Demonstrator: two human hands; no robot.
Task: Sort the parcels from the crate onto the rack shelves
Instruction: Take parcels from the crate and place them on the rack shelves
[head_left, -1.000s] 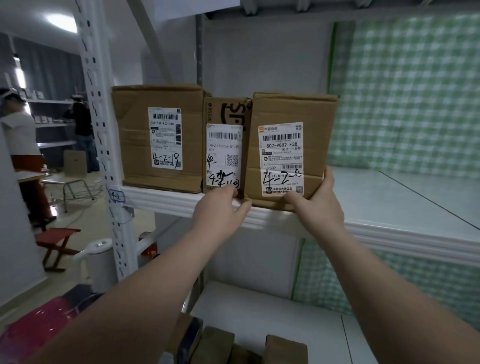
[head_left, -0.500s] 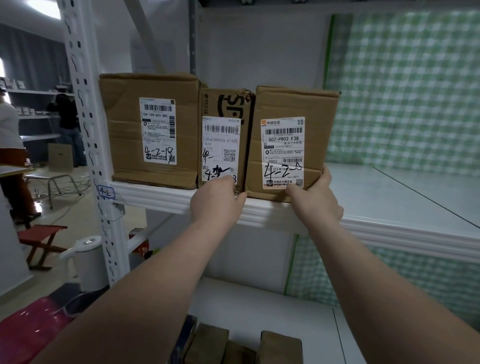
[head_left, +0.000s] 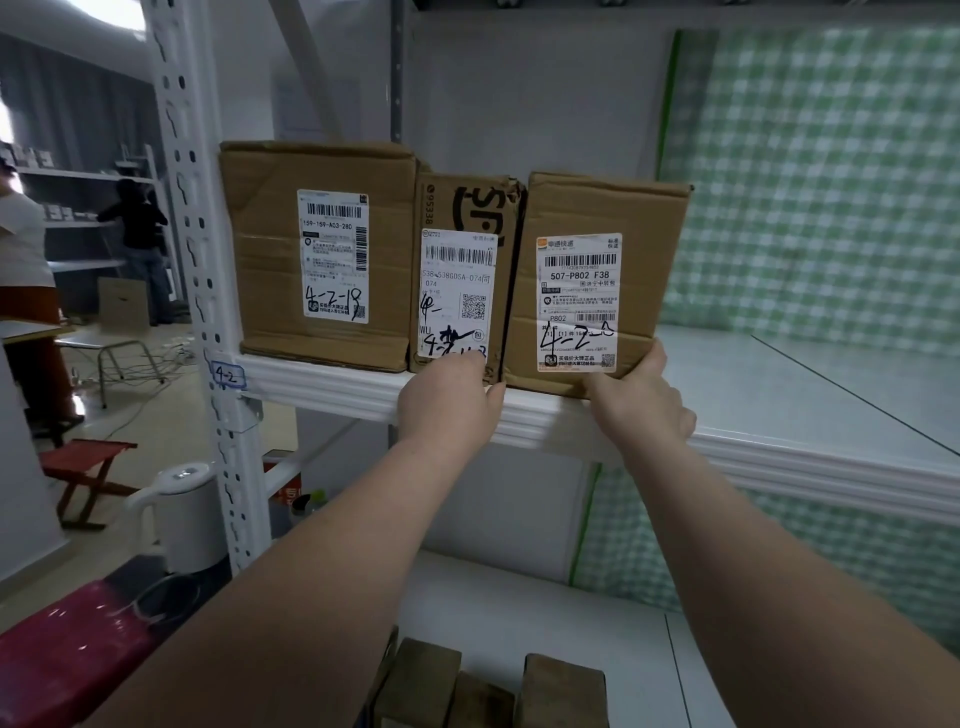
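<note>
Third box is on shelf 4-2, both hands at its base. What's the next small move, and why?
Probably nudge the right-hand box a little further back. Its bottom front edge overhangs the shelf lip, forward of the middle box and left box. The left hand and right hand sit at its lower corners, well placed to push.

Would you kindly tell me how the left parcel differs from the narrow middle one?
The left parcel is wider and taller than the middle parcel. The left parcel's cardboard is unprinted; the middle parcel's carries large black lettering. The left hand touches the middle parcel, not the left parcel. Both are brown cardboard, upright on the shelf.
</note>
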